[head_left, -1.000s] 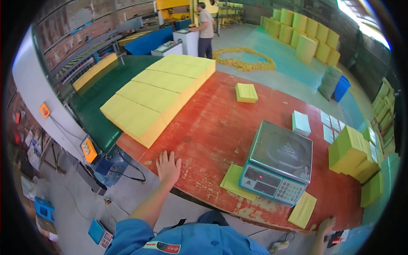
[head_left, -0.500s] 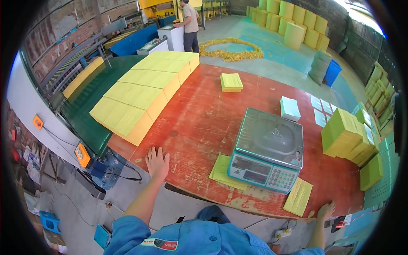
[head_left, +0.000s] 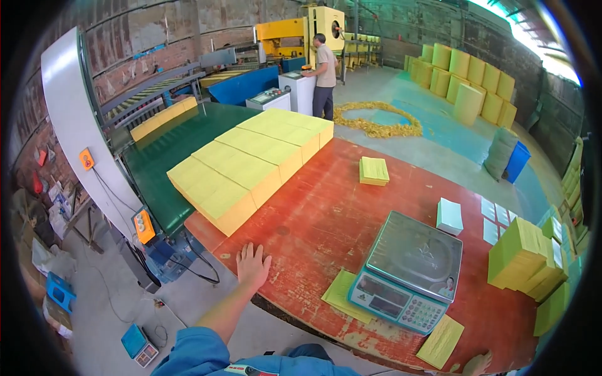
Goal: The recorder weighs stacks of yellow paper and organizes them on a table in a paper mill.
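The left hand [head_left: 253, 266] lies flat on the near edge of the red worktop [head_left: 326, 213], in the lower middle of the frame, with the fingers spread apart and holding nothing. The bare forearm goes down to a blue sleeve [head_left: 194, 351] at the bottom edge. The right hand [head_left: 478, 363] shows only a small part at the lower right rim, at the worktop edge; I cannot tell if its fingers are spread or closed.

To the right of the left hand stands a digital scale [head_left: 411, 272] with a steel weighing plate and a keypad front. Under its left corner lies a thin yellow-green sheet [head_left: 342, 294], and a second yellow sheet [head_left: 442, 341] lies just beside its lower right corner.

Above the left hand, in the middle left of the frame, a long row of yellow foam slabs [head_left: 251, 163] rests partly on the worktop and partly on a green conveyor [head_left: 169, 150]. A small yellow stack [head_left: 374, 170] lies alone near the far side of the worktop, and a pale green block [head_left: 449, 216] lies above the scale. At the right rim stands a pile of yellow-green pads [head_left: 520, 254].

At the top of the frame another person [head_left: 324, 75] stands at a machine.
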The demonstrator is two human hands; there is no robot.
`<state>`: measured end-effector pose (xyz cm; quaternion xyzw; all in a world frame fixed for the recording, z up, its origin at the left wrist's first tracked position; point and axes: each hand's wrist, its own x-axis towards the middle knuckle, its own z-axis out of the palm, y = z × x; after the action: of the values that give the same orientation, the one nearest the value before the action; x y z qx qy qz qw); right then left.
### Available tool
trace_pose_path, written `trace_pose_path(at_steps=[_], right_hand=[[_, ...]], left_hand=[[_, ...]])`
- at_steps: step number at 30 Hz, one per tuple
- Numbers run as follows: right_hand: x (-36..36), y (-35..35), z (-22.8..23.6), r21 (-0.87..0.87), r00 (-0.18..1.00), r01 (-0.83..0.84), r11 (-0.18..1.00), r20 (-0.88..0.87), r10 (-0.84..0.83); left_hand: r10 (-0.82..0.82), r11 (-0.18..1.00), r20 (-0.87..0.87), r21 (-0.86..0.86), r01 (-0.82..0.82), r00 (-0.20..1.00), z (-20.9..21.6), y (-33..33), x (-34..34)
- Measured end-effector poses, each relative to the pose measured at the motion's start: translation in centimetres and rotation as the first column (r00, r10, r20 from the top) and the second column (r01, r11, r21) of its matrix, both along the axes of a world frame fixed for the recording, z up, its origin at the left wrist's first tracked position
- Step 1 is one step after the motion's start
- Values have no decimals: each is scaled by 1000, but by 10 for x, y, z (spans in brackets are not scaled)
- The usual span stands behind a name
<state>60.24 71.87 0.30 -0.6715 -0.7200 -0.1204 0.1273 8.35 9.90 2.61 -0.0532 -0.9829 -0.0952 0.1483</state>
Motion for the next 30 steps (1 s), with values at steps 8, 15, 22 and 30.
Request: trace_pose_path(at_steps=[8, 15, 22, 30], right_hand=[[1, 4, -11, 257, 981, -24, 966, 191, -27], [8, 7, -16, 332, 964, -116, 936, 265, 25], [-4, -7, 2, 112, 999, 6, 994, 39, -11], [-4, -5, 5, 77, 995, 15, 997, 96, -22]], left_hand=[[0, 1000, 25, -4, 0, 1000, 2, 1, 0], [-1, 999, 8, 45, 1, 1000, 2, 2, -1], [-7, 1000, 0, 10, 7, 1000, 0, 0, -2], [-19, 1000, -22, 19, 19, 1000, 1, -1, -1]])
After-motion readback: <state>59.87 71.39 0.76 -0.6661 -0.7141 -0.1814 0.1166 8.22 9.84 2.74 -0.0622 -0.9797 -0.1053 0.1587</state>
